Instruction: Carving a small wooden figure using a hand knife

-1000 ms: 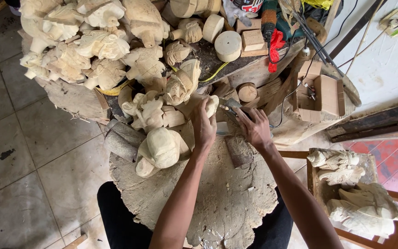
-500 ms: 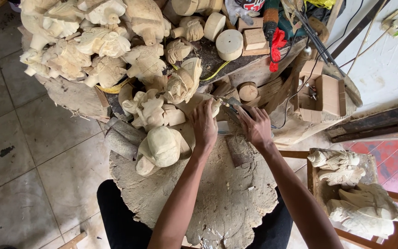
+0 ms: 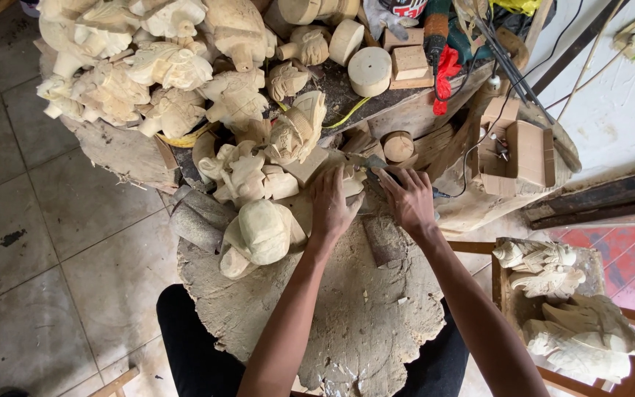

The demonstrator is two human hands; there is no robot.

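- A pile of pale carvings (image 3: 163,66) fills the upper left.
- A rounded carving (image 3: 262,231) lies on the slab (image 3: 361,323).
- The left hand (image 3: 332,206) lies closed over a small carving (image 3: 352,179).
- The right hand (image 3: 409,200) grips a chisel (image 3: 374,165), its tip at that carving.
- More figures (image 3: 567,316) sit in a crate on the right.

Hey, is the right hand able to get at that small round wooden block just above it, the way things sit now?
Probably yes. The right hand holds a thin metal tool just below the round wooden block, and nothing lies between them. It would likely have to put the tool down first.
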